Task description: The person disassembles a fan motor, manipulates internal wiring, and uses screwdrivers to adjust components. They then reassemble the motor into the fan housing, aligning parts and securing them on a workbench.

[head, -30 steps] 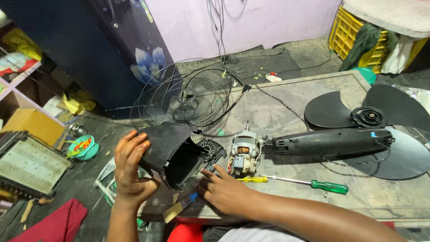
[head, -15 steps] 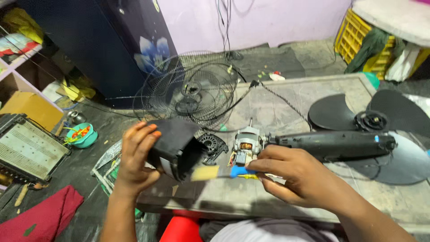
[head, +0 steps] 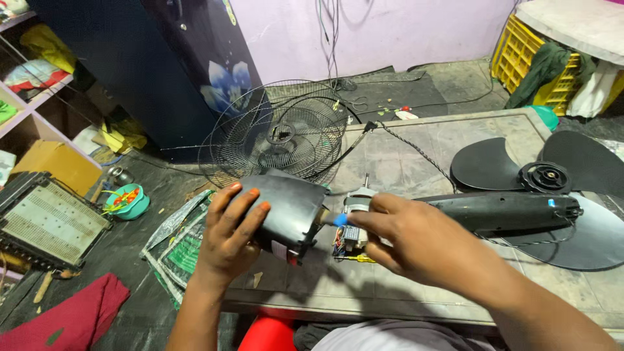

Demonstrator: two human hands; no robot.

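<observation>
My left hand [head: 229,229] grips a black plastic fan motor cover [head: 290,211], held over the near edge of the low stone table [head: 455,146] with its open end facing right. My right hand [head: 416,242] holds a small brush with a blue ferrule [head: 339,220], its tip poked into the cover's opening. Just behind my right hand lies the bare fan motor [head: 354,218] with its shaft and coloured wires, joined to the black fan neck [head: 504,210] lying on the table.
Black fan blades [head: 520,170] lie at the table's right. A wire fan grille [head: 279,133] leans on the floor behind the table. A yellow screwdriver handle [head: 356,259] shows under my right hand. A teal bowl [head: 128,200], a flat metal grid and a yellow crate [head: 520,52] lie around.
My right hand lifted the brush from the table's near edge and brought its tip into the cover. My left hand turned the cover so its back faces me.
</observation>
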